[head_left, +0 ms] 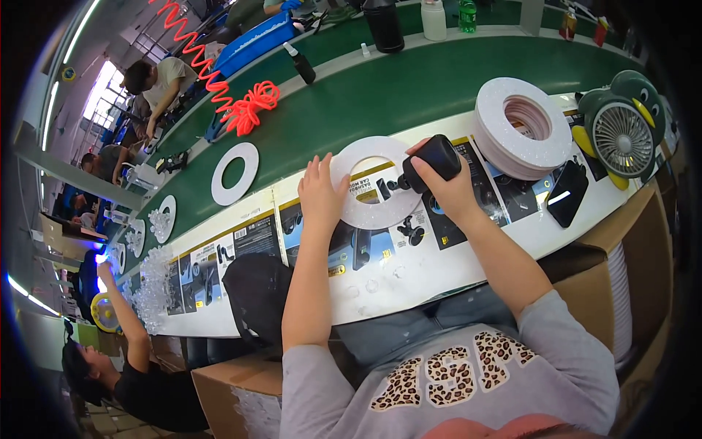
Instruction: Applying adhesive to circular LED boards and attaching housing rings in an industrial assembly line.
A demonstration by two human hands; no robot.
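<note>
My right hand [447, 192] grips a black handheld tool [433, 162], its tip pointing left over the hole of a white foam ring [374, 209]. My left hand [320, 192] lies flat on that ring's left edge, fingers spread, pressing it onto the printed sheets [256, 238] at the bench's near edge. A stack of the same white rings [521, 126] stands to the right of my right hand.
A green conveyor belt [380, 95] carries another white ring [235, 173] to the left. A penguin-shaped desk fan [621, 128], a black phone [567, 193], a red coiled hose [219, 77], bottles and cardboard boxes [636, 241] surround me. Other workers sit further left.
</note>
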